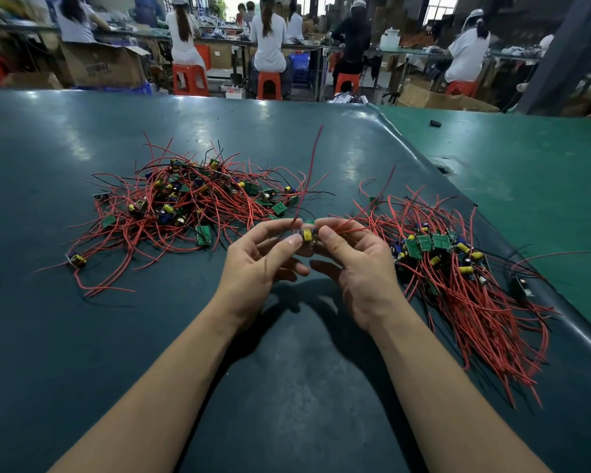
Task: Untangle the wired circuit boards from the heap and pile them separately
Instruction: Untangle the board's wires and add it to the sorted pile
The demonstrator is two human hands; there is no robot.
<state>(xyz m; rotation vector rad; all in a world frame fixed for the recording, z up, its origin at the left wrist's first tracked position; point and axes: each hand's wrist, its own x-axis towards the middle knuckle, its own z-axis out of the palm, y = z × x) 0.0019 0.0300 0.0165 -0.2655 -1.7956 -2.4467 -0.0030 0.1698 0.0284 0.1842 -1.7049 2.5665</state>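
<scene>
Two hands, left [260,257] and right [352,264], pinch one board [308,234] between their fingertips. Two piles flank the fingers: a tangled heap [185,206] to their left, a neater pile [458,268] to their right. Both lie on a dark green table [287,370]; beyond it, six workers [269,39] sit on red stools [269,85].

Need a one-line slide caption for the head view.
Left hand and right hand pinch one small green wired circuit board between tangled red-wire heap and sorted pile.
</scene>
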